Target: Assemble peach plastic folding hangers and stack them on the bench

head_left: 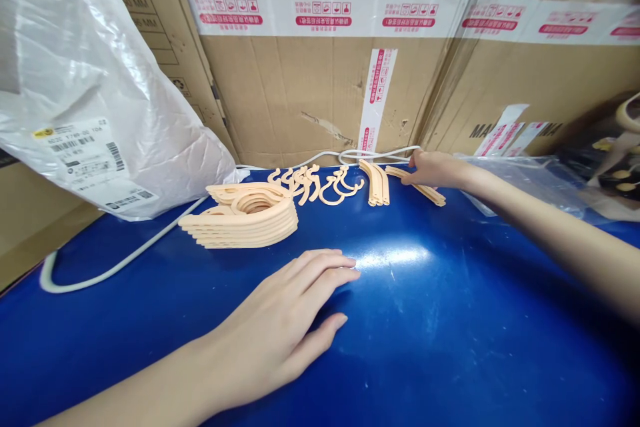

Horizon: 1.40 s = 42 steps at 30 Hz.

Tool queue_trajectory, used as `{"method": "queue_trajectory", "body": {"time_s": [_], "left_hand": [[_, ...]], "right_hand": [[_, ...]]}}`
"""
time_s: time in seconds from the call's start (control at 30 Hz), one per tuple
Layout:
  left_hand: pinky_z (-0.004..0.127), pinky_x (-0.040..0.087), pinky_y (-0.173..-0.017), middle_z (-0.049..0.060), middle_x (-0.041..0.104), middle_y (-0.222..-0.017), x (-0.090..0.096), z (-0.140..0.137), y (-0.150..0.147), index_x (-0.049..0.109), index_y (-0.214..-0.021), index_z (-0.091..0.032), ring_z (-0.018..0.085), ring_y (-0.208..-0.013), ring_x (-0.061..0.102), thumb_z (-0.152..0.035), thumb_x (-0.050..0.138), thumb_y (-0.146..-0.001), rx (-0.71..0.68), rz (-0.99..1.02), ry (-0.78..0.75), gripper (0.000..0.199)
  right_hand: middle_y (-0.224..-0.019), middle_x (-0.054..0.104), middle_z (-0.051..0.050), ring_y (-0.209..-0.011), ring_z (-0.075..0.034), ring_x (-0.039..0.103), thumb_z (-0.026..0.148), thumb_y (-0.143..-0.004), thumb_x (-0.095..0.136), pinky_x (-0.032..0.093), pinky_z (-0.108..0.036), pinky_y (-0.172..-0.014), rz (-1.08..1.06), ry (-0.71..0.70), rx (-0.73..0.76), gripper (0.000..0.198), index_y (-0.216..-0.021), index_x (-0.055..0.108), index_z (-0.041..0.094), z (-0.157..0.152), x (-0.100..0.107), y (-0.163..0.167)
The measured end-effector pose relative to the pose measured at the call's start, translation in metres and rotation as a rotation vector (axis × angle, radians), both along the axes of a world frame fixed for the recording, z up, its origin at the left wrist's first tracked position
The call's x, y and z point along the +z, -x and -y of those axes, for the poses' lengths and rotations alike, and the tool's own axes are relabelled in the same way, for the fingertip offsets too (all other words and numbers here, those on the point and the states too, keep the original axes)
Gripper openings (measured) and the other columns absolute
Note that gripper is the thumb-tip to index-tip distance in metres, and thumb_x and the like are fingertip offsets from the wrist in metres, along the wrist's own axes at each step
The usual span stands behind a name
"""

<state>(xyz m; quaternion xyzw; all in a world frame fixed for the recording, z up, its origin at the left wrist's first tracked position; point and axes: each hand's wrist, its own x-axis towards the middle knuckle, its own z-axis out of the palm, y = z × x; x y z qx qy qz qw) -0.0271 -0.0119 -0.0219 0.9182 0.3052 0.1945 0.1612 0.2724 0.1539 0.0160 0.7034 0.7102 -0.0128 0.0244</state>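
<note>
My left hand (300,313) is stretched out low over the blue table (400,333), fingers apart and holding nothing. At the back right my right hand (433,168) has its thumb and fingers closed around the far part of some beige curved plastic bars (427,193), which lie on the table. A similar bundle of curved bars (375,185) lies just left of it. Further left are several loose beige hanger hooks (333,190). A neat stack of beige plastic hanger bodies (245,217) sits beyond my left hand.
Large cardboard boxes (300,93) wall off the back. A white plastic bag (100,93) with a label leans at the left. A pale cable (120,273) loops around the left and runs along the back. Clear plastic bags (530,183) lie at the right, by a dark item (610,153).
</note>
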Motion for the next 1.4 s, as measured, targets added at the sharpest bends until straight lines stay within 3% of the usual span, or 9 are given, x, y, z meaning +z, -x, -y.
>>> {"method": "queue_trajectory", "body": {"time_s": [0.17,0.3,0.5,0.7,0.8,0.97,1.13,1.27,1.4], "left_hand": [[0.04,0.044,-0.103,0.009,0.051,-0.132,0.0,0.001,0.0,0.046,-0.128,-0.02,0.022,-0.124,0.047,-0.016,0.048,-0.092,0.008,0.026,-0.067,0.037],[0.039,0.041,-0.105,0.008,0.049,-0.134,0.001,0.001,0.0,0.044,-0.13,-0.02,0.022,-0.126,0.044,-0.016,0.047,-0.092,0.044,0.034,-0.125,0.038],[0.039,0.039,-0.107,0.008,0.046,-0.137,0.002,0.0,0.0,0.04,-0.133,-0.021,0.021,-0.128,0.041,-0.02,0.046,-0.094,0.099,0.022,-0.159,0.039],[0.037,0.041,-0.103,0.006,0.05,-0.133,-0.002,-0.002,0.0,0.045,-0.128,-0.021,0.02,-0.124,0.045,-0.02,0.043,-0.095,0.094,-0.035,-0.152,0.033],[0.037,0.043,-0.099,0.005,0.056,-0.125,-0.007,-0.005,0.001,0.048,-0.125,-0.021,0.02,-0.117,0.05,-0.018,0.039,-0.096,0.143,-0.054,-0.168,0.03],[0.038,0.043,-0.094,0.004,0.059,-0.121,-0.011,-0.009,0.002,0.051,-0.122,-0.021,0.021,-0.111,0.052,-0.014,0.038,-0.096,0.16,-0.054,-0.22,0.03],[0.033,0.047,-0.081,0.003,0.062,-0.108,-0.007,-0.006,0.001,0.056,-0.115,-0.022,0.018,-0.092,0.057,-0.013,0.038,-0.097,0.049,-0.033,-0.175,0.027],[0.036,0.045,-0.091,0.004,0.061,-0.112,-0.003,-0.004,0.0,0.061,-0.107,-0.023,0.02,-0.106,0.052,-0.014,0.047,-0.094,0.042,0.009,-0.229,0.021],[0.04,0.041,-0.103,0.005,0.05,-0.134,-0.001,-0.004,0.001,0.064,-0.1,-0.023,0.023,-0.128,0.04,-0.015,0.049,-0.093,0.048,0.014,-0.249,0.018]], "right_hand": [[-0.093,0.063,-0.021,-0.086,-0.028,0.061,0.036,-0.087,0.056,0.044,-0.036,-0.068,0.005,-0.124,0.032,0.05,-0.114,0.048,-0.006,0.014,0.026,0.002],[-0.079,0.063,-0.006,-0.066,-0.014,0.057,0.027,-0.083,0.054,0.037,-0.025,-0.056,-0.07,-0.092,0.267,0.029,-0.106,0.047,0.01,0.056,0.032,0.028],[-0.063,0.056,0.004,-0.049,-0.011,0.05,0.008,-0.07,0.054,0.029,-0.022,-0.045,-0.144,0.018,0.555,0.024,-0.087,0.043,0.021,0.12,0.004,0.065],[-0.086,0.06,-0.001,-0.071,-0.016,0.059,0.022,-0.084,0.054,0.042,-0.026,-0.059,-0.165,-0.157,0.609,0.008,-0.088,0.046,0.021,0.124,-0.005,0.051],[-0.102,0.061,-0.006,-0.087,-0.022,0.062,0.034,-0.089,0.054,0.048,-0.032,-0.068,-0.115,-0.211,0.603,0.022,-0.103,0.052,0.018,0.119,-0.012,0.045],[-0.09,0.059,-0.006,-0.077,-0.019,0.061,0.022,-0.094,0.041,0.05,-0.032,-0.065,-0.088,-0.139,0.695,0.02,-0.097,0.06,0.017,0.123,-0.022,0.046],[-0.088,0.058,-0.008,-0.076,-0.019,0.06,0.015,-0.092,0.038,0.051,-0.031,-0.064,-0.177,-0.196,0.897,0.031,-0.119,0.054,0.012,0.137,-0.026,0.048],[-0.1,0.059,-0.01,-0.078,-0.018,0.062,0.014,-0.094,0.034,0.053,-0.031,-0.066,-0.335,-0.142,0.841,0.035,-0.125,0.048,0.016,0.142,-0.032,0.048],[-0.115,0.059,-0.01,-0.095,-0.018,0.062,0.01,-0.094,0.031,0.053,-0.033,-0.081,-0.477,-0.086,0.782,0.035,-0.126,0.043,0.019,0.139,-0.037,0.05]]}}
